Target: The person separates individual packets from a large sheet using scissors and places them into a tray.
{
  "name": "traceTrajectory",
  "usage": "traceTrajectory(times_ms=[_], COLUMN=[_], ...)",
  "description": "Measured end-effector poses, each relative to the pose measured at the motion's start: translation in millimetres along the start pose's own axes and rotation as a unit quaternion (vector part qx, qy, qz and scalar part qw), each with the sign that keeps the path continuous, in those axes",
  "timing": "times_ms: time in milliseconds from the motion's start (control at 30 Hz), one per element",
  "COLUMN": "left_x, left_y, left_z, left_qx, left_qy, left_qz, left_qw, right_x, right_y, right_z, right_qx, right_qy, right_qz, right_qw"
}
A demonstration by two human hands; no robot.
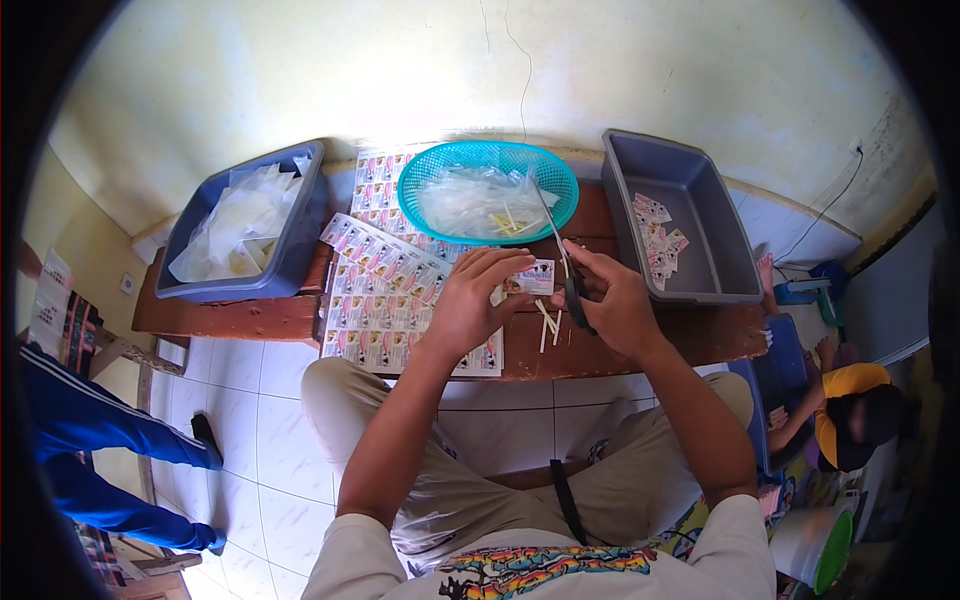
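A small printed paper label is held upright by its left edge in my left hand. My right hand grips a pair of scissors by the black handles, its blades pointing up past the label toward the basket. Thin paper offcuts lie on the brown wooden bench between my hands. Printed label sheets spread out beneath and left of my left hand, with a cut strip of labels lying across them.
A turquoise plastic basket holds clear plastic bags and offcuts. At left, a grey tub contains translucent bags; at right, another grey tub contains cut labels. One person stands at left; another sits low at right beside a blue tub.
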State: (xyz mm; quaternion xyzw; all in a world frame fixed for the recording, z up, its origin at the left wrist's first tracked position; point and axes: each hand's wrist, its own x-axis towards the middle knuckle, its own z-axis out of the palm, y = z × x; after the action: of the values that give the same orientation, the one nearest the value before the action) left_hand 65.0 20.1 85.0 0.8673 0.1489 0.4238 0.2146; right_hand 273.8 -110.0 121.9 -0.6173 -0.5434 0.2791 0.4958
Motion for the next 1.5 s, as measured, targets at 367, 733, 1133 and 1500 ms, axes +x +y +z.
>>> traceTrajectory(times_ms=[367,733,1133,1500], left_x=[-3.3,-10.0,-16.4,-12.5], left_y=[-0.5,-8.3,-10.9,-5.3], left_z=[-10.6,-10.5,-5.5,-8.1], left_qx=[0.047,0.059,0.054,0.048], left_qy=[0.032,0.039,0.018,0.029], left_qz=[0.0,-0.006,-0.026,-0.019], left_qw=[0.998,0.997,0.998,0.998], right_x=[-14.6,-29.9,-40.2,-38.8], right_y=[5.6,27.4,68.3,95.2], right_z=[-8.0,-11.0,14.7,26.4], right_qx=[-0.171,-0.241,-0.382,-0.463], right_qy=[-0.006,-0.079,-0.118,-0.128], right_qz=[-0.046,-0.05,-0.074,-0.066], right_qw=[0.984,0.966,0.914,0.875])
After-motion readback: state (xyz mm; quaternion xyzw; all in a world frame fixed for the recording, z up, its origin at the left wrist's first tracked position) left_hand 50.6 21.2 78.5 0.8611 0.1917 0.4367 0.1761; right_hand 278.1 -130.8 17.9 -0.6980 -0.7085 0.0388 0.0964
